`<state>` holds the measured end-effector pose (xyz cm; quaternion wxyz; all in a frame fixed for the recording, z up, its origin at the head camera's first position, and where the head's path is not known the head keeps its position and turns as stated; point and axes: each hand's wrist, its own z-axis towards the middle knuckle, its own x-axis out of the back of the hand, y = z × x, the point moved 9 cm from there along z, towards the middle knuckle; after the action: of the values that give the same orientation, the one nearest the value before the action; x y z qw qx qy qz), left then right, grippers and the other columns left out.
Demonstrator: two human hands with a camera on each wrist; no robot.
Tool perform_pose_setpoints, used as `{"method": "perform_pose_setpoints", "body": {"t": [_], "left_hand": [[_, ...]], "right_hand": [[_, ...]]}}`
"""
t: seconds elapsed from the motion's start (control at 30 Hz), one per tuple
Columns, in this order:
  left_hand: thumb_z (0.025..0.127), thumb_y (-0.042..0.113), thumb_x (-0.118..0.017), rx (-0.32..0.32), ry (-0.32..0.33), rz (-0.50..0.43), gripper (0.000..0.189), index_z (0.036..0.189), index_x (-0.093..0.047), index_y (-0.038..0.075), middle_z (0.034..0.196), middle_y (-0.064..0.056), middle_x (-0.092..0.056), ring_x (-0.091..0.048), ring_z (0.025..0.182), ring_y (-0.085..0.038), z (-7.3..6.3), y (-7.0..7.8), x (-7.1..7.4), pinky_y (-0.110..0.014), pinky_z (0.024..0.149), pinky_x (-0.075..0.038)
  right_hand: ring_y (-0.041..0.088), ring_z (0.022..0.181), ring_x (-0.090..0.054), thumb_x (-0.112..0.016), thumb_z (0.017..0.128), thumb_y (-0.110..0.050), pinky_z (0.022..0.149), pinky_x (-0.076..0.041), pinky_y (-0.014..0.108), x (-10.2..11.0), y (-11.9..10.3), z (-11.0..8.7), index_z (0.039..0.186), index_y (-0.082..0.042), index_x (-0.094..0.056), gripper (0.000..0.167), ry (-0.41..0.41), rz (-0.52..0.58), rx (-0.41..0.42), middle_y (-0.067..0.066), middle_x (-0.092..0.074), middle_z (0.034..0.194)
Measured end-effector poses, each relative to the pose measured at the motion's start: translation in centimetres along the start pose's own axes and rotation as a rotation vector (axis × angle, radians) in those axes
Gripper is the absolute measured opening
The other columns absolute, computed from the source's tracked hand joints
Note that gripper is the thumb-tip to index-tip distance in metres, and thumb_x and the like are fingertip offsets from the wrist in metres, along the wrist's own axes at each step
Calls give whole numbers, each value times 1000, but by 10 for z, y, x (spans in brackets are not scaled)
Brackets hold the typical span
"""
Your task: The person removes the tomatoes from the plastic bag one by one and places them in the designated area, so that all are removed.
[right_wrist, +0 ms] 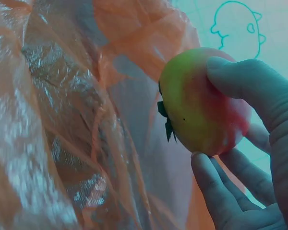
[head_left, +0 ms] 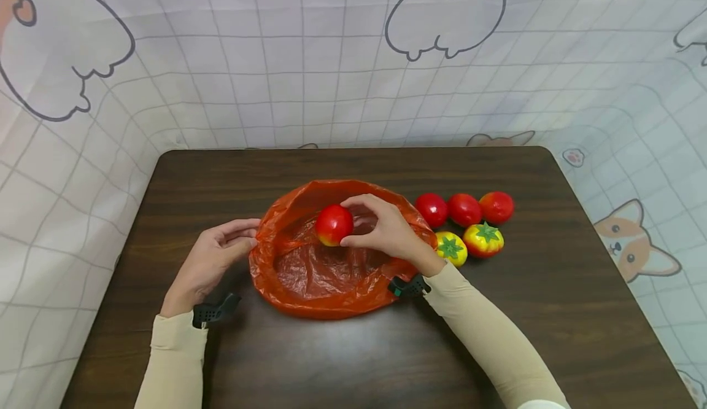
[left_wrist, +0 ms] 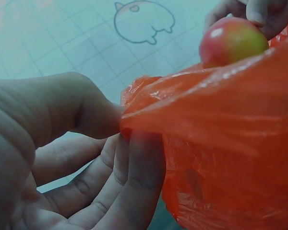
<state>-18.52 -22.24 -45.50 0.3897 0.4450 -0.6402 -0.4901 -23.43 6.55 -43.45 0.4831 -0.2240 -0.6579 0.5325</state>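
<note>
An orange-red plastic bag [head_left: 326, 309] lies on the table with its mouth spread wide. My left hand [head_left: 207, 258] pinches the bag's left rim between thumb and fingers, which the left wrist view shows close up. Over the bag's opening, my right hand [head_left: 392, 234] holds a red and yellow tomato [head_left: 334, 223] between thumb and fingertips. In the right wrist view, green leaves show on the side of this tomato [right_wrist: 201, 105] turned toward the bag. Whether the tomato touches the bag cannot be told.
Right of the bag sit several more tomatoes: red ones [head_left: 464, 210] in a back row, and two yellow-red ones with green leaf tops [head_left: 483, 241] in front. The dark wooden table [head_left: 552, 311] meets a white grid-patterned cloth [head_left: 331, 89] at the back and sides.
</note>
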Motion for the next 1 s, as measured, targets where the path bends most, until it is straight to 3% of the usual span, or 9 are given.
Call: {"method": "perform_pose_setpoints", "body": {"t": [0.17,0.37,0.57,1.0], "left_hand": [[101,21,-69,-5,7,14,48,143,-56,2,117,3,-72,-74,102,-9,1,4,1,-24,91,-62],[101,24,-68,4,19,51,48,142,-56,2,116,5,-71,-74,102,-8,0,6,0,-22,91,-61],[101,23,-68,12,17,48,49,143,-55,1,117,5,-71,-74,103,-7,0,6,-2,-22,92,-61],[101,25,-68,36,32,102,49,143,-55,3,117,6,-71,-73,104,-6,-2,8,0,-19,91,-60]], "right_hand": [[22,109,-71,-92,78,-21,99,-61,41,13,5,-9,133,-21,-63,63,22,-4,-31,2,-64,134],[23,110,-72,-93,77,-25,98,-61,48,26,2,-19,133,-21,-63,63,35,-57,-7,3,-65,134],[24,115,-69,-92,78,-22,101,-60,47,41,1,-30,134,-19,-63,64,51,-107,3,4,-66,132],[25,116,-70,-91,79,-25,100,-60,50,70,7,-51,135,-18,-61,64,73,-148,-37,4,-65,136]]}}
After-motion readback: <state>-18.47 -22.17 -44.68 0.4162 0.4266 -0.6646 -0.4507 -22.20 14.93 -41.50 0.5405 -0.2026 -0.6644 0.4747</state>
